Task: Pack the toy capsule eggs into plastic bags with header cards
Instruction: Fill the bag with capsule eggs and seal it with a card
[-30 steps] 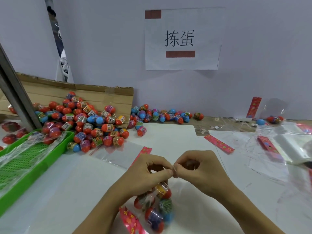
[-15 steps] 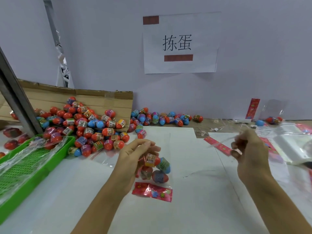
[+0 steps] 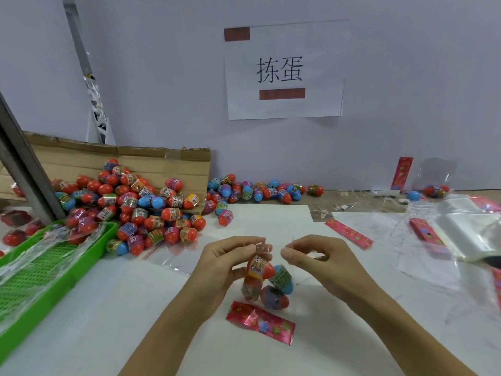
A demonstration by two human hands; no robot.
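- Clear plastic bag of four toy capsule eggs (image 3: 267, 280), red-and-blue with printed bands, hangs upside down just above the white table (image 3: 162, 308); its red foil header card (image 3: 260, 321) lies at the bottom, touching the table.
- Left hand (image 3: 230, 264): grip pinches the bag's open top edge, fingers curled round the film beside the topmost egg.
- Right hand (image 3: 314, 256): thumb and forefinger pinched narrow close to the same edge; whether film or a thin strip is in the grip I cannot tell.
- Judgement on handling: load light; film thin, limp and slippery; eggs hard, smooth and apt to roll out if the mouth droops. Best hold is the top edge at both corners, kept taut.
- Loose heap of the same eggs (image 3: 141, 210) rests far left against a brown cardboard flap (image 3: 162, 164); green plastic basket (image 3: 40, 270) nearer left.
- Spare clear bags (image 3: 466, 234) and a red card strip (image 3: 349, 233) lie right.
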